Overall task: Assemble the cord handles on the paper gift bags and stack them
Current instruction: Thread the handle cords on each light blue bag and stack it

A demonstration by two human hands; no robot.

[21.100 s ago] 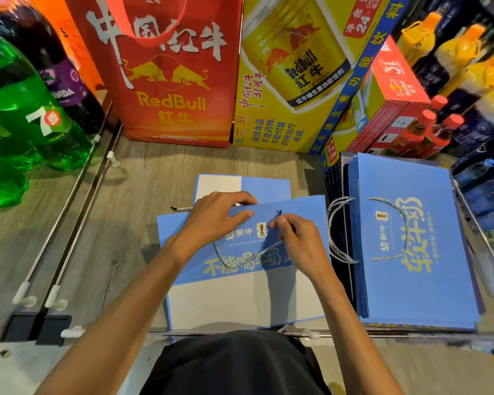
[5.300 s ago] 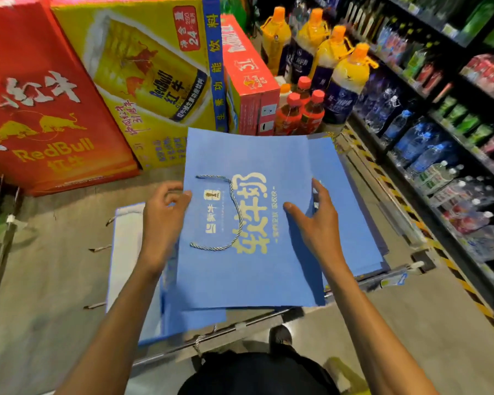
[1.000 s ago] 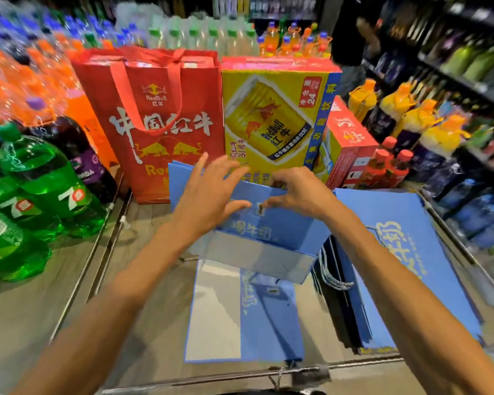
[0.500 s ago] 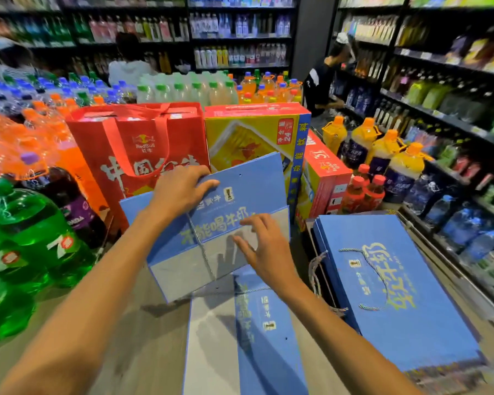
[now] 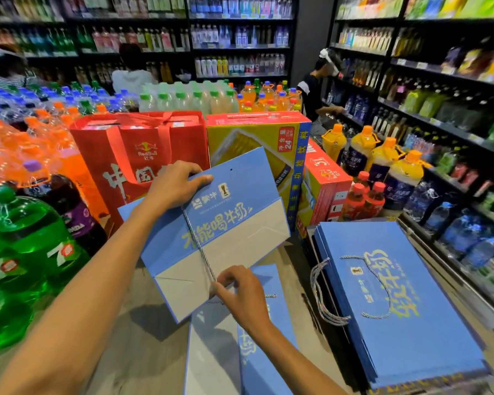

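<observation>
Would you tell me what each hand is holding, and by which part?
Left hand grips the raised blue bag at its top edge; right hand pinches the cord near its lower end.

Bag (image 5: 228,223): matt blue paper, smooth. Cord (image 5: 200,246): twisted, two-tone. Worktop (image 5: 143,337): matt wood-grain. Bottles (image 5: 20,252): glossy plastic.

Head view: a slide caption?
Left hand holds a blue bag; right hand pinches its cord, beside a stack of bags.
</observation>
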